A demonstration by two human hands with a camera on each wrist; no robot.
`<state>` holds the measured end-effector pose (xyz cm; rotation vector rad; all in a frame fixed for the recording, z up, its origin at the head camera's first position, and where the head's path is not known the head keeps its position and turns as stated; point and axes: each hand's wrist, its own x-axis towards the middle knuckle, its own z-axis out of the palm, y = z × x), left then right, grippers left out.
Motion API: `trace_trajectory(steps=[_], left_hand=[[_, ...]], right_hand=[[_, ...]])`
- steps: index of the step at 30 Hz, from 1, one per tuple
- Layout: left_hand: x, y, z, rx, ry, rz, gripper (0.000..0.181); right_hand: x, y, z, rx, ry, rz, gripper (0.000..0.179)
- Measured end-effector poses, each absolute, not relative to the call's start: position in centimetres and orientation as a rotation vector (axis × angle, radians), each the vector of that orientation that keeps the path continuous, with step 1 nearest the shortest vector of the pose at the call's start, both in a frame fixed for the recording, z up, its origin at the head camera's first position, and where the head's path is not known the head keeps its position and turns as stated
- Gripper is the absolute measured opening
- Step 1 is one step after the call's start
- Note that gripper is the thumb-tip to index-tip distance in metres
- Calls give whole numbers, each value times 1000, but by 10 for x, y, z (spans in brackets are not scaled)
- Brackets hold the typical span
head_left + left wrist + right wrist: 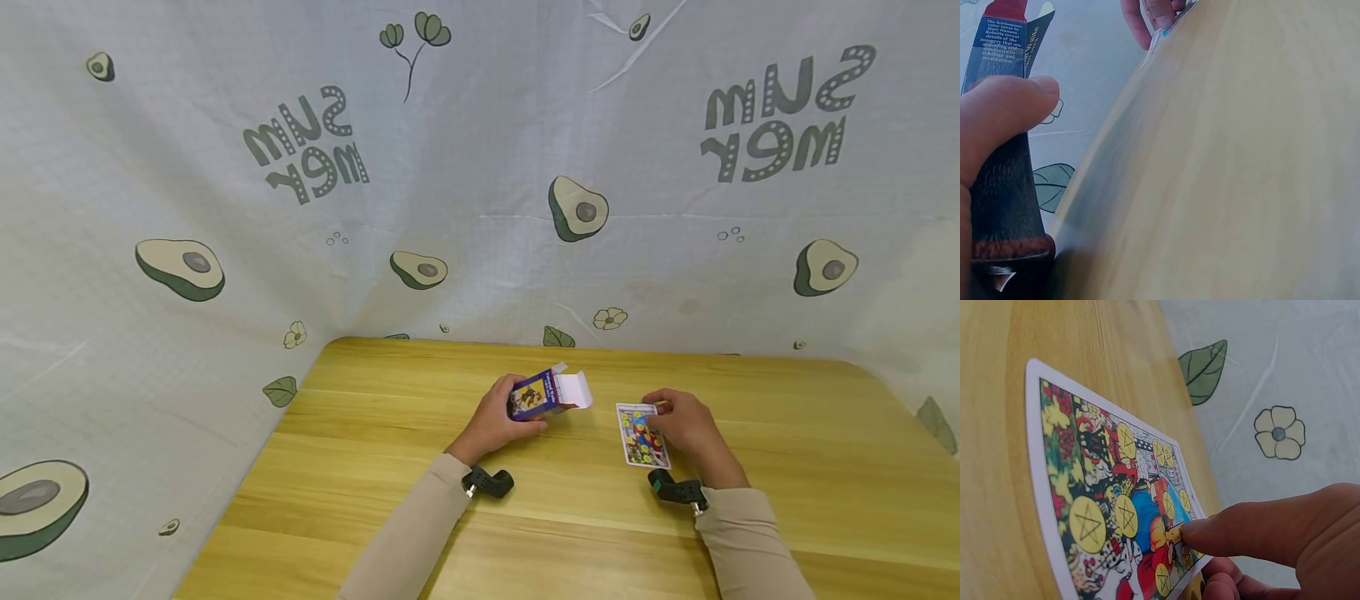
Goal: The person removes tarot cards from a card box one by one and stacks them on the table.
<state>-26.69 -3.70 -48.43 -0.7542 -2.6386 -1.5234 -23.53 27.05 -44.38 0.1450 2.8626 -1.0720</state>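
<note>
In the head view my left hand (495,421) grips a blue tarot card box (531,397), tilted over the table with its open white flap toward the right. The left wrist view shows my thumb (1013,109) across the box's narrow side (1007,200), which carries printed text near its open end. To the right, my right hand (692,427) pinches a tarot card (637,437) by its right side. In the right wrist view that card (1125,515) shows a colourful picture with several yellow pentacles, and my thumb (1235,534) presses on its face.
Both hands are over a light wooden table (360,467). A pale curtain (480,167) printed with avocados, leaves and flowers hangs behind the table and along its sides. Dark camera mounts sit on the left wrist (489,482) and right wrist (675,488).
</note>
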Motion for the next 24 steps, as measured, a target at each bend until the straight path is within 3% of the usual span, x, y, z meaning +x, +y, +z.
trace_trajectory(steps=[24], left_hand=[[-269, -37, -488, -770, -2614, -1526, 71]], right_hand=[[-233, 269, -444, 154, 2890, -1059, 34]])
